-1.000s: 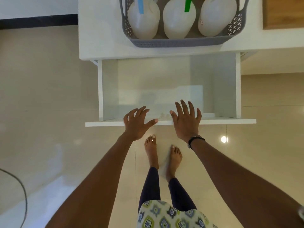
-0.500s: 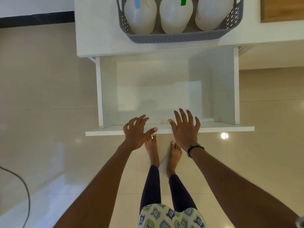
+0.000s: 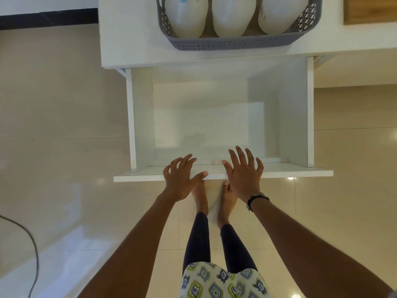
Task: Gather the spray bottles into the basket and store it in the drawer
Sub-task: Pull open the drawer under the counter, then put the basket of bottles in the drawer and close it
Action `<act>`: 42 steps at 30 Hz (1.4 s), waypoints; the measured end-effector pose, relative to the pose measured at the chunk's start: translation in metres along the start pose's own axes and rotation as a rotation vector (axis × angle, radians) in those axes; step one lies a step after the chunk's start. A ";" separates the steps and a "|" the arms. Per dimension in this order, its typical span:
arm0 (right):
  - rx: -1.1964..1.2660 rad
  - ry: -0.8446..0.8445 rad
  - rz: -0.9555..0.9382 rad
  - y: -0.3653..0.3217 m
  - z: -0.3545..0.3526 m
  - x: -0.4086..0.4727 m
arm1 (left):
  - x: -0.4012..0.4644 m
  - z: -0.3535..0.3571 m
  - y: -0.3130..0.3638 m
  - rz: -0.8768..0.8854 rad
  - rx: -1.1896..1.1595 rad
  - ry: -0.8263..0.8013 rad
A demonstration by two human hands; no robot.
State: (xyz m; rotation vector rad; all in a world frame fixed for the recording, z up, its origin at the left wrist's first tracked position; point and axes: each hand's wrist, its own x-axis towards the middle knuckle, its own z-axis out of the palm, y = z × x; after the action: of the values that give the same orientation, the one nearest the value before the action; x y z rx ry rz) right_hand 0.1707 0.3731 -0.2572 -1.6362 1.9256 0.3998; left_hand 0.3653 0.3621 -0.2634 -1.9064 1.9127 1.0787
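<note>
Both hands are spread open with fingers apart and grasp nothing. The left hand (image 3: 180, 179) sits over the near front panel of the drawer (image 3: 223, 175), its fingers curled loosely above the panel's top edge and its thumb lying along that edge; whether the fingertips actually touch the panel cannot be told. The right hand (image 3: 243, 174) is just to its right, palm down across the same front panel, fingers reaching over the edge toward the inside of the drawer. A dark beaded bracelet (image 3: 256, 199) circles the right wrist.

The drawer is pulled out toward the person, with its white floor and side walls bare. Beyond it, on the white countertop (image 3: 129, 44), stands the grey basket (image 3: 236, 43) with perforated walls, near the counter's near edge and directly above the far end of the drawer. Three white spray bottles stand side by side in the basket: the left bottle (image 3: 185, 17) with a blue tag, the middle bottle (image 3: 233, 17) with a green tag, and the right bottle (image 3: 279, 15). A wooden board (image 3: 369, 10) lies on the counter at far right. The person's bare feet stand on the glossy tiled floor (image 3: 53, 125) below the drawer front, and a dark cable (image 3: 32, 244) curves along the near left.
</note>
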 end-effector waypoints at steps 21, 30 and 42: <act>0.239 0.086 0.015 0.007 -0.039 -0.001 | 0.005 -0.046 0.012 -0.099 -0.272 -0.071; 0.272 0.466 0.072 0.044 -0.155 0.061 | 0.058 -0.173 0.039 -0.055 -0.425 0.238; 0.651 0.679 0.056 0.060 -0.316 0.200 | 0.163 -0.301 0.102 -0.090 -0.692 0.476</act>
State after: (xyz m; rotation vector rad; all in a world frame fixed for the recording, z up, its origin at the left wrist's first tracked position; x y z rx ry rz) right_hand 0.0227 0.0461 -0.1358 -1.3502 2.2263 -0.7939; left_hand 0.3480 0.0345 -0.1212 -2.8057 1.7691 1.5021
